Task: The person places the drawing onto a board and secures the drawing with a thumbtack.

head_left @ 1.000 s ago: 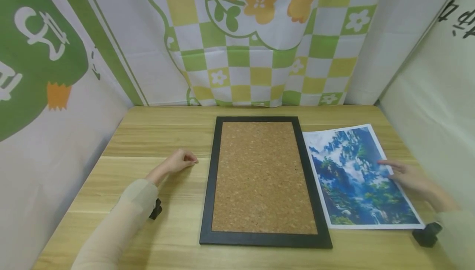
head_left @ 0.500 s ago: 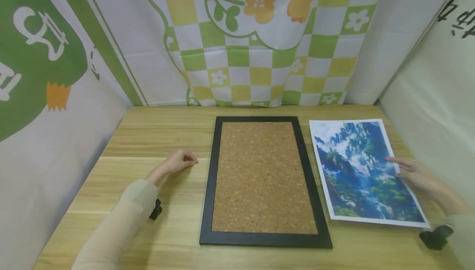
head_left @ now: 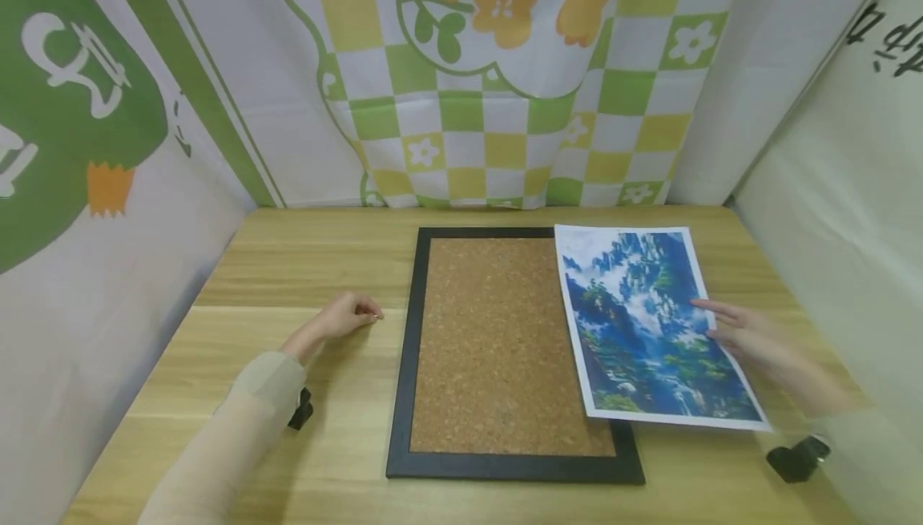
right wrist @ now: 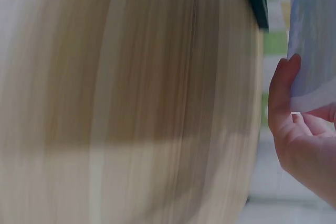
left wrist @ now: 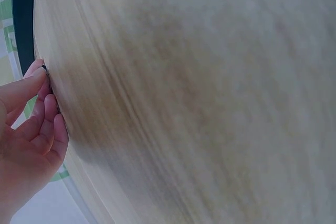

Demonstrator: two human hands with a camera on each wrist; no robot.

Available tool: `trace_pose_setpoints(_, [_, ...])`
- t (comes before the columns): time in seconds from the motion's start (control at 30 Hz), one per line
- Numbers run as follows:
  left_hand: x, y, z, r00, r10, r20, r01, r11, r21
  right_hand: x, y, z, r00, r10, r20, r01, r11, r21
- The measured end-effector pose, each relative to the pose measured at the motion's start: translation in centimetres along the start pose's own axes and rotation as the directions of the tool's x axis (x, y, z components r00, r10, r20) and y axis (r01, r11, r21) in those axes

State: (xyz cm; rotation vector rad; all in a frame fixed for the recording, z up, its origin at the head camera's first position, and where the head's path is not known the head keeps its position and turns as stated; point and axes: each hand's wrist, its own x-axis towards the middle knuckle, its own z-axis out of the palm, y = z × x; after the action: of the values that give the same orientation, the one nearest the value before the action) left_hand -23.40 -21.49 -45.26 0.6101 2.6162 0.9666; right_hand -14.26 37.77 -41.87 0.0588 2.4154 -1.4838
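My right hand (head_left: 764, 349) grips the right edge of a printed landscape picture (head_left: 649, 325), a white-bordered sheet of blue mountains, mist and green trees. The sheet's left part overlaps the right side of a cork board (head_left: 497, 349) with a black frame. In the right wrist view, the fingers and thumb of that hand pinch the paper (right wrist: 315, 40) above the table. Left of the board, my left hand (head_left: 342, 315) pinches a tiny dark, shiny thing (left wrist: 44, 67) between thumb and forefinger; it is too small to identify.
The wooden table (head_left: 303, 260) carries the board near its middle. A checked, flowered cloth (head_left: 497, 132) hangs behind the far edge, with pale fabric walls on both sides. Each wrist wears a small black camera (head_left: 796, 459).
The right hand first drew the picture a little right, off the frame's edge, then moved it left so it overlaps the cork board. The left hand stays in place.
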Motion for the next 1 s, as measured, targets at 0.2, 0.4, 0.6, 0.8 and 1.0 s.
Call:
trace_pose_setpoints(0.2, [0.0,0.2,-0.2,1.000,-0.012,0.000,0.012,1.000,0.010,1.1,-2.7,3.8,0.998,0.053,0.028,-0.055,0.995,0.085])
trace_pose_setpoints(0.4, [0.1,0.0,-0.1,1.000,0.005,-0.004,-0.005,1.000,0.005,2.1,-4.8,7.3,0.998,0.065,0.027,-0.067,0.994,0.086])
trace_pose_setpoints(0.6, [-0.1,0.0,0.0,1.000,-0.014,-0.012,0.014,1.000,-0.005,2.6,-6.2,10.2,0.996,0.082,0.016,-0.083,0.992,0.093])
trace_pose_setpoints(0.8, [-0.1,0.0,0.0,1.000,-0.007,-0.018,0.007,1.000,0.007,3.0,-7.1,12.2,0.998,0.065,0.014,-0.066,0.994,0.091])
trace_pose_setpoints(1.0, [-0.2,0.0,0.0,1.000,-0.001,-0.022,0.001,1.000,0.003,3.7,-7.5,13.7,0.996,0.084,0.003,-0.084,0.995,0.051])
